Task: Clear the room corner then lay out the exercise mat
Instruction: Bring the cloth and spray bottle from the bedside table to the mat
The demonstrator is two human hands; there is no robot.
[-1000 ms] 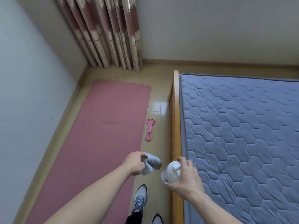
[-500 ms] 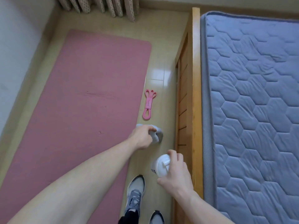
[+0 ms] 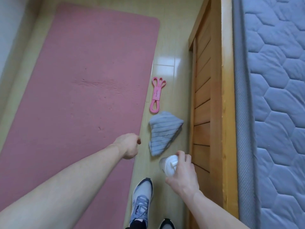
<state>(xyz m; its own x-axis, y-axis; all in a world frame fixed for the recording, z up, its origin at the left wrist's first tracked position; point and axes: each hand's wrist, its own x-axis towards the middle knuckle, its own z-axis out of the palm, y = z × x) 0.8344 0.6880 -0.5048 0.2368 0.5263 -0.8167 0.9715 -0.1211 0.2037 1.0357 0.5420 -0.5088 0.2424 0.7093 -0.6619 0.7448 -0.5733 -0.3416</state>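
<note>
Gripping a white bottle [image 3: 170,164] in your right hand [image 3: 183,176], light and rigid; your left hand [image 3: 130,145] curls loosely, holding nothing. Beyond lies a soft folded towel [image 3: 162,132]. Farther, the pink mat [image 3: 74,90] lies flat along the wall; lift it by an edge.

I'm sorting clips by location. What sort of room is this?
Most likely a bedroom, used for a home workout: a blue-grey quilted mattress on a wooden bed frame, with a pink exercise mat unrolled on the floor alongside.
</note>
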